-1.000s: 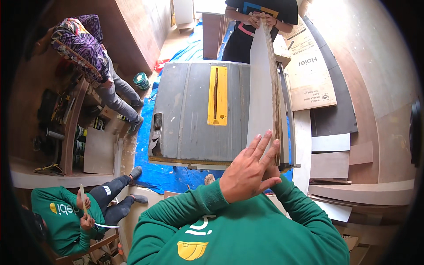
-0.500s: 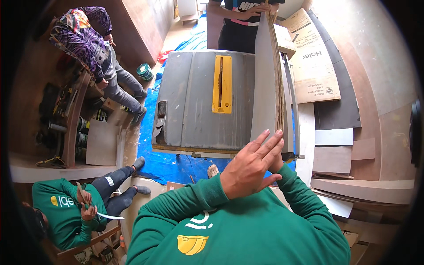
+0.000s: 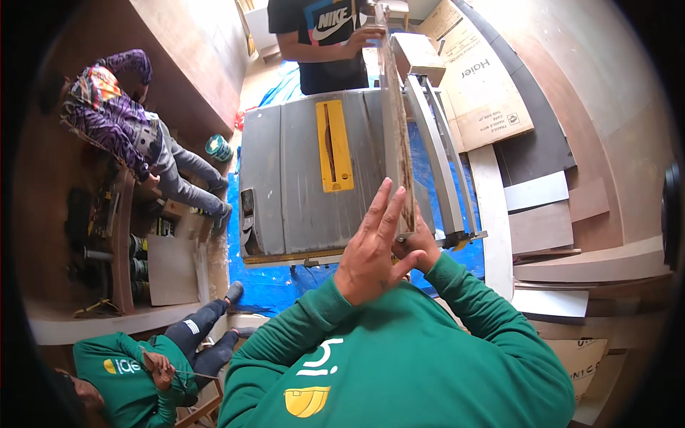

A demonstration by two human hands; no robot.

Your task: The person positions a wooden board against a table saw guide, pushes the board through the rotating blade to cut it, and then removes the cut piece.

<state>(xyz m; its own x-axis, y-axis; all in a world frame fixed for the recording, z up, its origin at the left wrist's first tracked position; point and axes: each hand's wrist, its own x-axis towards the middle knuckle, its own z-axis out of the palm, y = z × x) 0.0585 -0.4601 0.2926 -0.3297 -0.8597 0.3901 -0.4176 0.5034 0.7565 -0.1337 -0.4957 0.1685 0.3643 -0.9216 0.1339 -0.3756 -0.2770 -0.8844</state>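
Note:
A long board (image 3: pixel 397 135), pale on its face with a rough brown edge, stands on edge along the right part of the grey table saw (image 3: pixel 285 178). My left hand (image 3: pixel 371 246) lies against the board's near end on its left face, fingers stretched out and thumb apart. On the other side, my right hand (image 3: pixel 427 246) grips the same end low down; some of its fingers are hidden behind the board and my left hand. At the far end, another person's hand (image 3: pixel 364 39) holds the board. The toothed blade (image 3: pixel 329 143) shows in the yellow insert (image 3: pixel 340 177), left of the board.
Right of the board run the saw's metal rails (image 3: pixel 439 164), over a blue tarp (image 3: pixel 467 214). Flattened cardboard (image 3: pixel 485 93) and sheet offcuts (image 3: pixel 539 228) lie farther right. One person (image 3: pixel 121 121) stands at the left, another (image 3: pixel 135 367) sits lower left. A bucket (image 3: pixel 218 148) stands near the saw.
The board has shifted left and turned more edge-on, with both my hands moving along with it. The far person has moved left too. More of the rails now shows on the right.

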